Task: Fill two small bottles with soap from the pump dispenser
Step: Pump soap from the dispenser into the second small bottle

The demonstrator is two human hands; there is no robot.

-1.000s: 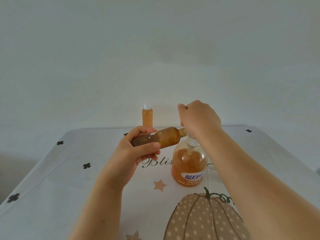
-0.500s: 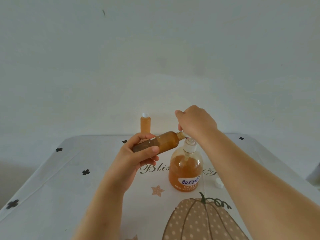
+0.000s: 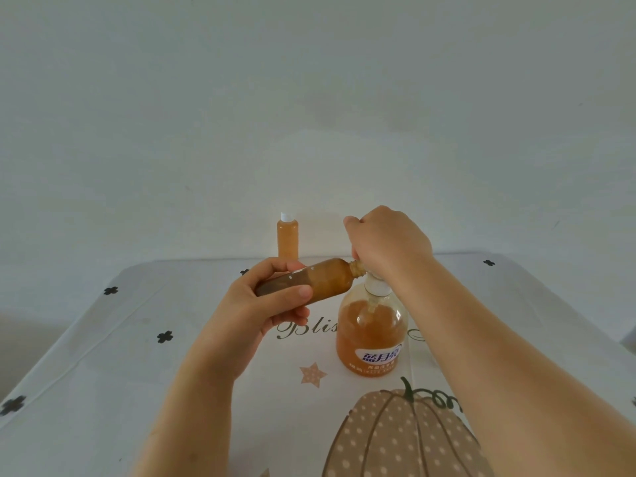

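My left hand (image 3: 261,304) grips the small bottle (image 3: 323,278) almost flat, mouth at the pump dispenser (image 3: 371,335), whose top my right hand (image 3: 385,242) clasps.

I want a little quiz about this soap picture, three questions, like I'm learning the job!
1. True or false: the bottle in the left hand stands upright.
2. Where is the right hand? A on top of the dispenser; B holding a spoon; C waving in the air.
3. Fill in: the back bottle has a ____ cap.
Key: 1 false, it lies nearly sideways with its neck at the pump; 2 A; 3 white.
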